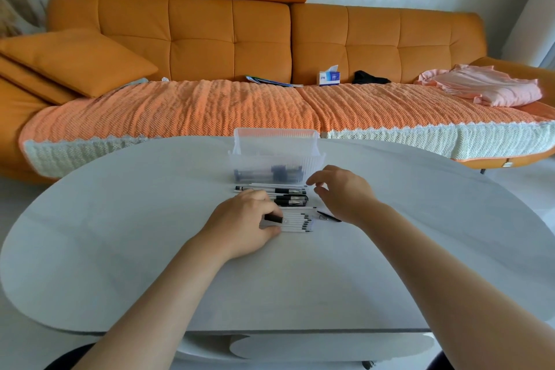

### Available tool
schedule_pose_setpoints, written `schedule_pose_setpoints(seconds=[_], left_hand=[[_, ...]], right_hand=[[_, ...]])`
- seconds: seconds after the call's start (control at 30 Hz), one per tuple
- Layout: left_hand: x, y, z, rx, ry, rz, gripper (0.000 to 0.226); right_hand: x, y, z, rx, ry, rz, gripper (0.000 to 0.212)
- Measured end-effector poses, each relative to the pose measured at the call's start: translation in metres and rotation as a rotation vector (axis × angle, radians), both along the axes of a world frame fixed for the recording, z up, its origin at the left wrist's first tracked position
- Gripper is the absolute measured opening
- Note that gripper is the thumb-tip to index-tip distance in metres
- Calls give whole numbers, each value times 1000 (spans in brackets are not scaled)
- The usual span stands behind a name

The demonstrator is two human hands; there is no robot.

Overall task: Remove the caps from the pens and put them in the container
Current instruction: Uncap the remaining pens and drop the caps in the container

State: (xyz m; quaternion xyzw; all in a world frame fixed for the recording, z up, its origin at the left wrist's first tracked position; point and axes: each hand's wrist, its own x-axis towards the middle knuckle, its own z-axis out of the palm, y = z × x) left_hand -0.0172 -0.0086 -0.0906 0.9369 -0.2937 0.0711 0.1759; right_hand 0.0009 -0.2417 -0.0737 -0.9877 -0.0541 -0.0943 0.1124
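Risk of scattering loose pens (295,223): left hand (243,221) pinches one capped pen (274,218) among them, right hand (342,194) hovers, fingers spread, empty.

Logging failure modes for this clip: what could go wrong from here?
1. The left hand pinches a black-capped pen lying in the tight row of white pens; pulling it out may scatter or roll its neighbours.
2. A loose black cap lies by the wrist of the right hand; it could be swept aside.
3. The clear container stands near the far edge of the table; a push might slide it off.
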Motion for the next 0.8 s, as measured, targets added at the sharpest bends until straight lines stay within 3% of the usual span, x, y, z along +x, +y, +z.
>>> schedule_pose_setpoints(seconds=[0.2, 0.57, 0.8], left_hand=[[4, 0, -3, -28, 4, -8, 23], [4, 1, -3, -42, 2, -3, 24], [0, 1, 0, -166, -127, 24, 24]], right_hand=[[12, 0, -7, -120, 22, 48, 28], [11, -5, 1, -197, 122, -77, 24], [-9, -6, 11, -118, 61, -86, 23]])
